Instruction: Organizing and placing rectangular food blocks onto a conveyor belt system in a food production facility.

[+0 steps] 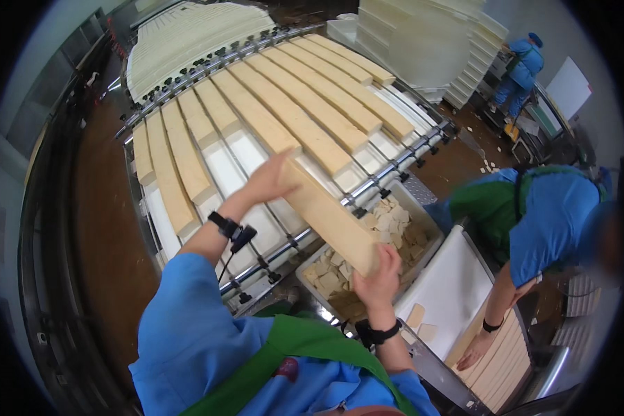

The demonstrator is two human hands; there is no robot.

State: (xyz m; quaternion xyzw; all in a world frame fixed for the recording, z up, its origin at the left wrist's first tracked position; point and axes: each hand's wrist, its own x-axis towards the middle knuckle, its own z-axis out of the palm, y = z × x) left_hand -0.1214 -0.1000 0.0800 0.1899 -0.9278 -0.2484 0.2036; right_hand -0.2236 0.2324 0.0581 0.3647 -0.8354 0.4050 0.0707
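A long pale bar of pressed food, perhaps bean curd or dough (330,216), slants between my two hands over the near edge of a metal rack. My left hand (272,179) grips its far end, and my right hand (377,273) is closed round its near end. Other such bars (296,104) lie side by side on the rack's white surface (239,156), the nearest touching or almost touching the far end of the held one. Beneath the held bar stands a pale bin (431,244) with broken flat pieces (392,221) in it.
At the right a co-worker (551,218) leans over a white board (447,286) with cut bars (499,359). Another person (522,67) stands far right. The rack's metal rail (411,158) has black knobs. Stacked white trays (421,47) stand behind; scraps (489,166) lie on the brown floor.
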